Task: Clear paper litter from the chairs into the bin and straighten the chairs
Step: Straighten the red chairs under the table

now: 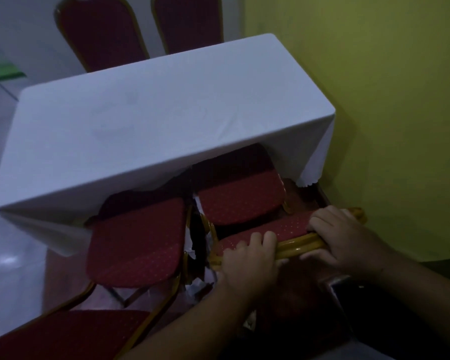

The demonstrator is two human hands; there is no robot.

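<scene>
I see both grips wrapped tight on the gold top rail of the red chair (244, 201), left hand (247, 261) beside right hand (346, 235), its seat tucked under the white-clothed table (151, 120).

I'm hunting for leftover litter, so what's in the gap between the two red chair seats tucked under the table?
In the head view, pale paper scraps sit in the dark gap between the left seat and the right seat.
</scene>
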